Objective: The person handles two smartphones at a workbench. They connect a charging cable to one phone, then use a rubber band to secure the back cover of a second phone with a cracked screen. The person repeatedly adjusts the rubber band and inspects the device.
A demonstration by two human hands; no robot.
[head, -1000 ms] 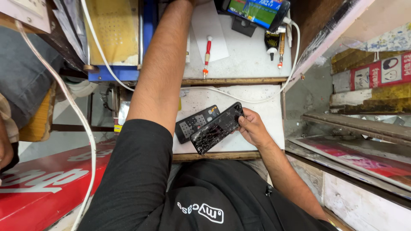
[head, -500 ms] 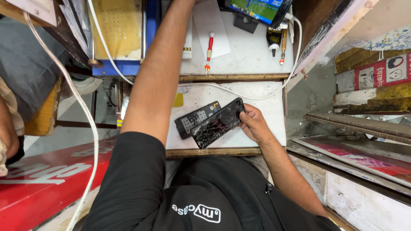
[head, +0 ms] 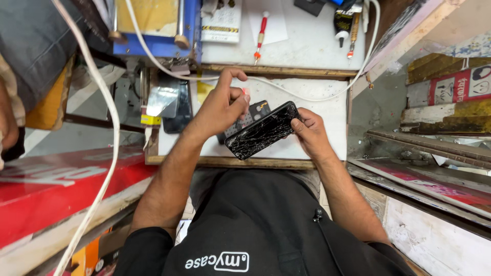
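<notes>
My right hand (head: pixel 308 134) grips the right end of a black phone with a shattered screen (head: pixel 262 131) and holds it tilted just above the white work board (head: pixel 317 110). Under it lies a second dark phone part (head: pixel 255 109) with its camera holes showing. My left hand (head: pixel 219 105) hovers at the phone's upper left. Its fingers are pinched on a small red-tipped item (head: pixel 246 91), which is too small to name.
A blue machine (head: pixel 153 36) stands at the back left, and a white cable (head: pixel 307 96) crosses the board. A red-handled screwdriver (head: pixel 261 28) and a glue tube (head: pixel 341 24) lie on the upper bench. Another dark phone (head: pixel 177 110) rests left of the board. A red panel (head: pixel 56 189) is at left.
My left arm, which was stretched up to the far bench, has drawn back to the cracked phone with a small red-tipped item in its fingers. The right hand has lifted the phone slightly.
</notes>
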